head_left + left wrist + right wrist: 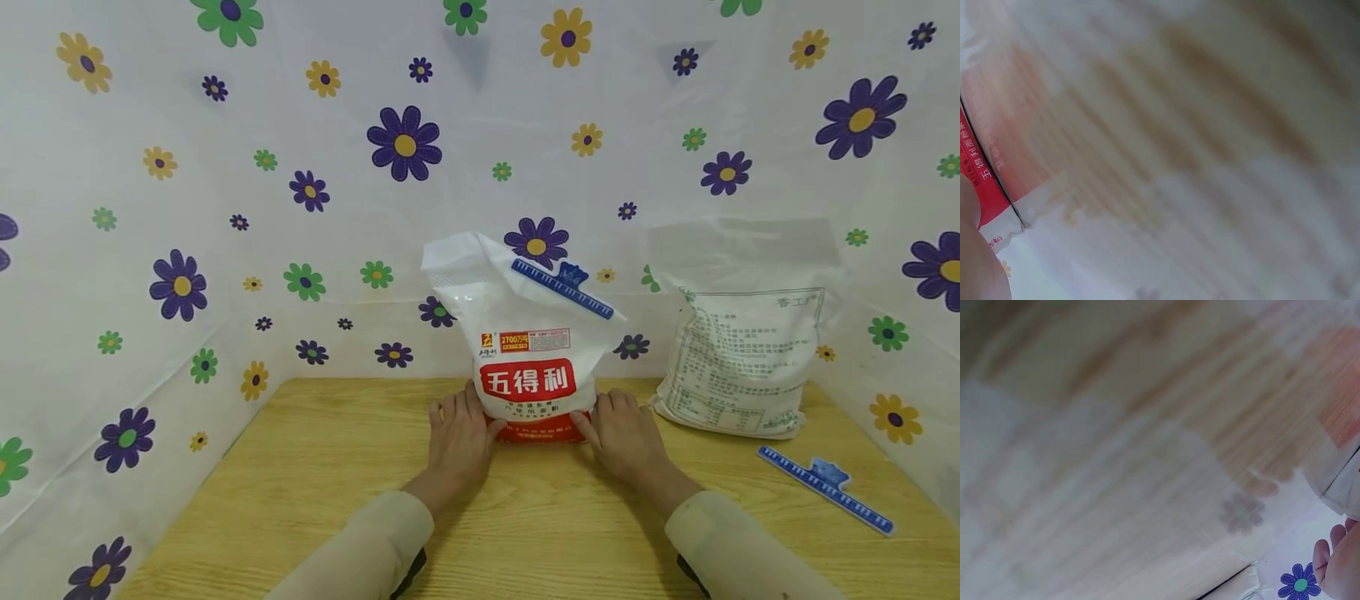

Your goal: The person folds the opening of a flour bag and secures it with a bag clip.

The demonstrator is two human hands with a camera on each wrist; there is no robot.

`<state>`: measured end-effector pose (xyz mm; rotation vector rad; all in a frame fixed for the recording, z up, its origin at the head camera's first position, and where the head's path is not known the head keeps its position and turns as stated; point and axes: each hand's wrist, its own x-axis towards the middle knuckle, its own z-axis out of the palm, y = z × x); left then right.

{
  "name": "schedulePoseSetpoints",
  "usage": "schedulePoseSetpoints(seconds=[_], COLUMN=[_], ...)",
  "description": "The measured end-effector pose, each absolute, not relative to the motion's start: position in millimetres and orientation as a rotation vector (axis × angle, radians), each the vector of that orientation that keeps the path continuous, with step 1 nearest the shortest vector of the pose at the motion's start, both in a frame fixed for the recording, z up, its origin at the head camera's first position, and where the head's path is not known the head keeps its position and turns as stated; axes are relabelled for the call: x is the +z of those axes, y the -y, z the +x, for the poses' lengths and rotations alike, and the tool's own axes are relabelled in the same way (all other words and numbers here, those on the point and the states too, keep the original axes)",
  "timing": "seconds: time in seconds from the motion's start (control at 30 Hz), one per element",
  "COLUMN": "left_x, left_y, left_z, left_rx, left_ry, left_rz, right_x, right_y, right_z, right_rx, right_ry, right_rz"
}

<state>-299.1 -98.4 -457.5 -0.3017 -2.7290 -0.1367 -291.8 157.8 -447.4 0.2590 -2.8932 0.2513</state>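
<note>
A white flour bag (536, 333) with a red label stands upright on the wooden table. My left hand (457, 433) holds its lower left side, and my right hand (626, 433) holds the lower right side. Both thumbs lie on the red front near the base; the other fingers go round the sides and are partly hidden. A blue sealing clip (562, 287) sits slantwise across the bag's upper right edge. The left wrist view has the bag's red print (988, 181) at its left edge. In the right wrist view some fingers (1322, 556) appear beside the bag's white side.
Behind and right of my right hand stands a second white bag (742, 358) with dark printed text. A second blue sealing clip (825, 487) lies on the table (315, 500) in front of it. A flower-patterned sheet (330, 150) forms the back and sides.
</note>
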Motion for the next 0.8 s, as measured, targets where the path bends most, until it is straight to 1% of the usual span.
schedulePoseSetpoints(seconds=[0.8], left_x=[-456.4], left_y=[90.5], left_z=[-314.0], left_rx=[-0.125], left_ry=[2.800], left_rz=[-0.246], right_x=[-448.5], right_y=[-158.4], right_z=[-303.1], right_rx=[0.237], right_ry=[2.894], right_rz=[0.234])
